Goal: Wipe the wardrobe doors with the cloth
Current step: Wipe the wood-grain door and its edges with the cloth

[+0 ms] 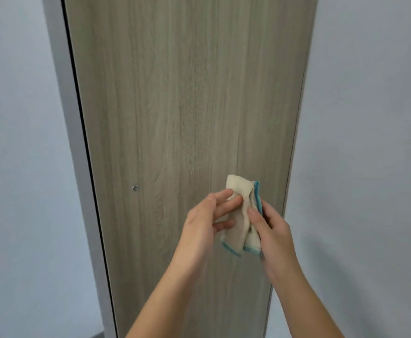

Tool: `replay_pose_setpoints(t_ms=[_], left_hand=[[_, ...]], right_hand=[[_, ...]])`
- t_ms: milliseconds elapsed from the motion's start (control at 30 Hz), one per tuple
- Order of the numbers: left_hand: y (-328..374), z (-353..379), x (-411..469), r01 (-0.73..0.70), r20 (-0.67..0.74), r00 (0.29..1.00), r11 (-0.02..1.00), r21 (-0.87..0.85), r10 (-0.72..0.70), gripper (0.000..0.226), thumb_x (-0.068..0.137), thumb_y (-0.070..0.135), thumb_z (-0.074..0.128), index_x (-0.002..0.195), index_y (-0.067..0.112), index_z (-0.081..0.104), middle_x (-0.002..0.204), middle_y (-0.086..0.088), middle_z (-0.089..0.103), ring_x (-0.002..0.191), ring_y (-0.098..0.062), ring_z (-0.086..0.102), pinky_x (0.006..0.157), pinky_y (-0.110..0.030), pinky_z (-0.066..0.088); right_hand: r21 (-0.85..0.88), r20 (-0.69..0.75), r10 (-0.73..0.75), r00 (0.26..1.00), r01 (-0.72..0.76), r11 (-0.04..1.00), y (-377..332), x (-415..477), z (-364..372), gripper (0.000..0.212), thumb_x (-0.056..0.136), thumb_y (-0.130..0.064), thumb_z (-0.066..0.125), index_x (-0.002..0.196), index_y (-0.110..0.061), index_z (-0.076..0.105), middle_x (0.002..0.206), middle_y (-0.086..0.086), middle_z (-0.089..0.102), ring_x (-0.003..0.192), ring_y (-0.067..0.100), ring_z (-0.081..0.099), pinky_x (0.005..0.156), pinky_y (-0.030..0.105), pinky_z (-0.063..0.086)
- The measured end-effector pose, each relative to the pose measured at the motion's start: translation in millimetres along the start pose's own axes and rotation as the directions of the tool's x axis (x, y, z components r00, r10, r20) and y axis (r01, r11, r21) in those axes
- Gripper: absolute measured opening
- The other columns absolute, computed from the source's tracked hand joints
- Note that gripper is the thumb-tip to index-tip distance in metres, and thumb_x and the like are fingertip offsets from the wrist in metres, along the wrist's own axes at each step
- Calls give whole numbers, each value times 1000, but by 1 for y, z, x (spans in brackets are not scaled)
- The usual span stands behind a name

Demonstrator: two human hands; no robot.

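Head view, close, facing wardrobe door (180, 118) (tilted down), hands low.

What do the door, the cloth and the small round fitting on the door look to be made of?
The door: wood-grain panel, matt, likely laminate; streaked grain shows. The cloth: soft woven cotton or microfibre, cream with teal stitched edging. The fitting: shiny metal, apparently; it glints.
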State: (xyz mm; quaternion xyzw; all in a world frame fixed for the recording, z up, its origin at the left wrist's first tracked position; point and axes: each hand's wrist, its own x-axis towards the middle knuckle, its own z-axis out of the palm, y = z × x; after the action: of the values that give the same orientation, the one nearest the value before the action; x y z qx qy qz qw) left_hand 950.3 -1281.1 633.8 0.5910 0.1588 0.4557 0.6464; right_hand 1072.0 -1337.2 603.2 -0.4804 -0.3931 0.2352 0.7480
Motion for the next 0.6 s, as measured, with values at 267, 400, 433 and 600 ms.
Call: replay_pose_setpoints(t_ms=[267,400,433,600], left_hand=[[139,-30,14,-569,-176,739,742,354,651,31,103,7,35,101,8,65,97,-6,73,93,-22,67,73,-32,52],[201,-29,27,-654,-152,526,512,558,837,26,99,4,39,98,8,65,95,-1,70,91,-14,65,76,-31,53],[213,-28,32,-650,-129,486,456,607,865,25,98,4,40,98,10,65,92,1,69,84,-14,64,72,-31,52],[276,-33,67,-542,-34,309,205,815,951,22,97,12,44,102,23,63,88,17,57,84,-8,52,73,-28,45]], right_hand=[[305,158,-158,975,104,947,-94,47,67,19,95,-17,54,106,-19,70,104,3,74,97,17,69,82,31,56],[337,168,-326,930,257,906,-151,75,94,19,97,-17,54,106,-21,69,103,0,73,99,16,69,84,32,56],[325,168,-368,915,301,897,-164,81,100,19,97,-18,54,109,-21,69,104,-1,73,100,15,69,83,32,56],[234,154,-594,790,554,799,-232,114,135,21,97,-23,55,113,-29,67,99,-11,73,95,6,69,83,29,53]])
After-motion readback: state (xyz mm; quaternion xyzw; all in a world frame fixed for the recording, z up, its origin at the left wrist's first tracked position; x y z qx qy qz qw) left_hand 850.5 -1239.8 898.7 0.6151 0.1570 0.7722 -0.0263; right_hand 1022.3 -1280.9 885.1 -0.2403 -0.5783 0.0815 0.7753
